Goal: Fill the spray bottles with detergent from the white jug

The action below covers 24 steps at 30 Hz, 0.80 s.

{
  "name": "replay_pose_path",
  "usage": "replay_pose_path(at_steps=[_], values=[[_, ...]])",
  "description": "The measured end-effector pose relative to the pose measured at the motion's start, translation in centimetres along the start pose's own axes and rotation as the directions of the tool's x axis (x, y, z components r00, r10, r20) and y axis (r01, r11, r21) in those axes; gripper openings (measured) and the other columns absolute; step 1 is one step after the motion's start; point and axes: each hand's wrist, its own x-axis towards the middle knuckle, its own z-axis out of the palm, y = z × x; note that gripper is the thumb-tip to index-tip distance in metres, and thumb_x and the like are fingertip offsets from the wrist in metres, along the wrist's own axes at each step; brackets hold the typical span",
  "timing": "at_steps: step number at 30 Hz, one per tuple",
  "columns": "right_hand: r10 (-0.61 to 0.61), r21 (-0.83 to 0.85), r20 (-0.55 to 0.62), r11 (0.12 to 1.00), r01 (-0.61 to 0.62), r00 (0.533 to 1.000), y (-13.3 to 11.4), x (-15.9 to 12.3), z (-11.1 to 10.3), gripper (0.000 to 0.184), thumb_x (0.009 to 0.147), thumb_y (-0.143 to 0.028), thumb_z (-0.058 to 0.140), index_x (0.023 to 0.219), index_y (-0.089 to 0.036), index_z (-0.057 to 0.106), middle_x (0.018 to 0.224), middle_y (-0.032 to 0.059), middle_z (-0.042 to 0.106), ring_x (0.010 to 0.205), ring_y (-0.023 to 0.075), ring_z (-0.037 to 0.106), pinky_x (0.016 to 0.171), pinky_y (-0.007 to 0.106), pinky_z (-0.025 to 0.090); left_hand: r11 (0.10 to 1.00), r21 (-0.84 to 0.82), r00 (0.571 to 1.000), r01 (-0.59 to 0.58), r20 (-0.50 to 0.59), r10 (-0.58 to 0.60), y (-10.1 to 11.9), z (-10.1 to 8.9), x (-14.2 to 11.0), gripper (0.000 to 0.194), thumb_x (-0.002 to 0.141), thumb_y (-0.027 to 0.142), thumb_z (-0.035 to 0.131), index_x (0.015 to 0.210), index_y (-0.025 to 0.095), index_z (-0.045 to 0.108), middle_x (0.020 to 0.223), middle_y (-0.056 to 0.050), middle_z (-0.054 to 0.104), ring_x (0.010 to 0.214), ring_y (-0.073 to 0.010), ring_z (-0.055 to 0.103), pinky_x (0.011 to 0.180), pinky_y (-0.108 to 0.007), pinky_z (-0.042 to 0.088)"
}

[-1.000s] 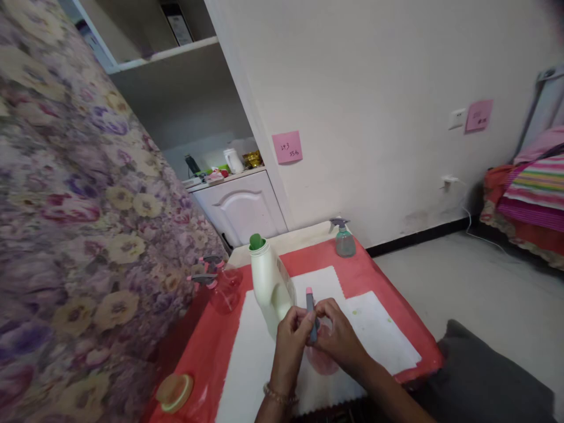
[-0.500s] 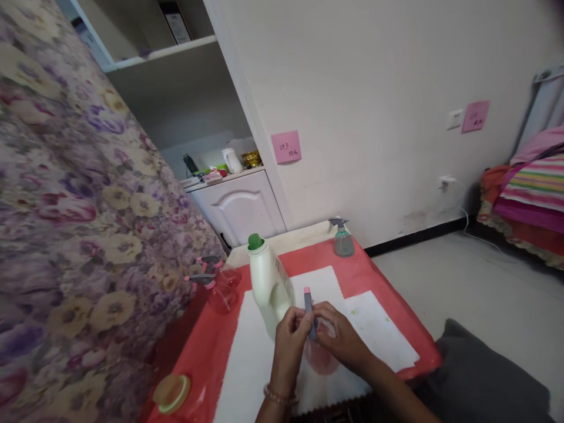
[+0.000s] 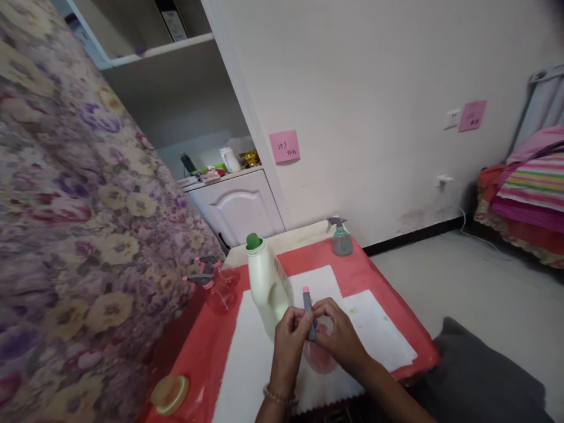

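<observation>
A clear pinkish spray bottle (image 3: 320, 359) stands on the white cloth (image 3: 247, 364), its grey trigger head with a pink nozzle (image 3: 307, 299) pointing away from me. My left hand (image 3: 291, 332) grips the trigger head from the left with thumb and fingers. From the other side, my right hand (image 3: 339, 335) closes its fingers around the neck just under the head. The collar is mostly hidden by my fingers. Just beyond my left hand rises a pale green jug (image 3: 267, 282) with a green piece in its mouth.
Two pink-clear spray bottles (image 3: 220, 296) stand at the table's left, and a green-tinted spray bottle (image 3: 342, 242) at the far right corner. A round yellow-green lidded container (image 3: 171, 393) lies front left. Red covering (image 3: 396, 320) spans the table. A flowered curtain (image 3: 66, 235) hangs at left.
Both hands stay on the spray bottle in almost the same pose. The whole view has shifted very slightly; no object has visibly been moved.
</observation>
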Motion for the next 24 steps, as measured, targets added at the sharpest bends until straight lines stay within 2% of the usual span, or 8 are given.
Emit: replay_pose_path(at_steps=[2, 5, 7, 9, 12, 17, 21, 24], values=[[0.020, -0.029, -0.032, 0.999, -0.021, 0.999, 0.12, -0.09, 0.23, 0.025, 0.067, -0.023, 0.075, 0.086, -0.022, 0.058, 0.096, 0.0032, 0.059, 0.095, 0.0224, 0.059, 0.085, 0.034, 0.047, 1.000, -0.003, 1.000, 0.002, 0.000, -0.002, 0.07, 0.01, -0.04, 0.033, 0.078, 0.050, 0.066, 0.073, 0.017, 0.058, 0.065, 0.003, 0.055, 0.064, -0.0132, 0.048, 0.060, -0.023, 0.039], [-0.027, 0.010, 0.107, 1.000, 0.026, 0.994, 0.31, -0.09, 0.01, 0.026, 0.075, -0.025, 0.068, 0.100, -0.022, 0.061, 0.105, 0.0045, 0.060, 0.101, 0.0222, 0.058, 0.091, 0.035, 0.046, 1.000, -0.009, 1.000, -0.005, -0.008, 0.005, 0.09, 0.05, -0.04, 0.033, 0.077, 0.049, 0.067, 0.074, 0.017, 0.059, 0.067, 0.003, 0.056, 0.066, -0.0139, 0.050, 0.062, -0.023, 0.041], [-0.057, 0.039, 0.156, 0.998, 0.052, 0.986, 0.45, -0.05, -0.20, 0.017, 0.080, -0.023, 0.063, 0.096, -0.022, 0.063, 0.105, 0.0047, 0.062, 0.104, 0.0221, 0.058, 0.094, 0.036, 0.045, 1.000, -0.012, 1.000, -0.009, -0.015, 0.009, 0.04, 0.11, -0.01, 0.033, 0.077, 0.049, 0.067, 0.074, 0.017, 0.059, 0.066, 0.003, 0.056, 0.066, -0.0140, 0.050, 0.062, -0.024, 0.041], [-0.040, 0.033, 0.086, 0.999, 0.037, 0.996, 0.54, -0.05, -0.19, 0.010, 0.076, -0.022, 0.066, 0.086, -0.022, 0.062, 0.100, 0.0041, 0.062, 0.101, 0.0223, 0.059, 0.091, 0.035, 0.046, 1.000, -0.008, 1.000, -0.009, -0.011, 0.009, 0.01, 0.17, 0.00, 0.033, 0.077, 0.049, 0.068, 0.073, 0.017, 0.059, 0.065, 0.003, 0.056, 0.065, -0.0139, 0.049, 0.061, -0.023, 0.041], [0.013, -0.003, -0.034, 1.000, -0.013, 0.999, 0.44, -0.11, 0.05, 0.021, 0.068, -0.022, 0.075, 0.082, -0.021, 0.059, 0.095, 0.0028, 0.061, 0.094, 0.0224, 0.060, 0.085, 0.034, 0.047, 1.000, 0.003, 1.000, -0.001, -0.010, 0.002, 0.16, 0.22, -0.06, 0.033, 0.077, 0.049, 0.067, 0.073, 0.017, 0.059, 0.065, 0.002, 0.056, 0.064, -0.0137, 0.049, 0.059, -0.023, 0.040], [-0.047, 0.024, 0.124, 0.999, 0.044, 0.991, 0.04, -0.06, -0.26, 0.018, 0.079, -0.020, 0.063, 0.097, -0.021, 0.063, 0.102, 0.0044, 0.063, 0.100, 0.0220, 0.059, 0.090, 0.035, 0.046, 1.000, -0.001, 1.000, -0.005, -0.030, 0.005, 0.79, 0.32, -0.15, 0.033, 0.075, 0.049, 0.068, 0.071, 0.018, 0.059, 0.064, 0.003, 0.056, 0.064, -0.0141, 0.051, 0.062, -0.023, 0.041], [-0.020, 0.015, 0.042, 1.000, 0.019, 0.999, 0.11, -0.07, -0.38, 0.013, 0.074, -0.018, 0.068, 0.086, -0.021, 0.063, 0.098, 0.0033, 0.063, 0.098, 0.0223, 0.060, 0.089, 0.035, 0.046, 1.000, -0.004, 1.000, -0.002, -0.017, 0.002, 0.82, 0.36, -0.13, 0.034, 0.076, 0.050, 0.068, 0.070, 0.018, 0.058, 0.063, 0.004, 0.055, 0.063, -0.0139, 0.051, 0.061, -0.023, 0.041], [0.007, 0.017, 0.053, 1.000, -0.008, 0.999, 0.07, -0.13, -0.33, 0.024, 0.069, -0.020, 0.074, 0.091, -0.022, 0.063, 0.099, 0.0027, 0.062, 0.097, 0.0225, 0.060, 0.088, 0.035, 0.047, 1.000, 0.006, 1.000, -0.002, -0.017, 0.002, 0.62, 0.31, -0.09, 0.034, 0.076, 0.050, 0.067, 0.072, 0.018, 0.059, 0.064, 0.003, 0.056, 0.064, -0.0141, 0.051, 0.060, -0.023, 0.041]])
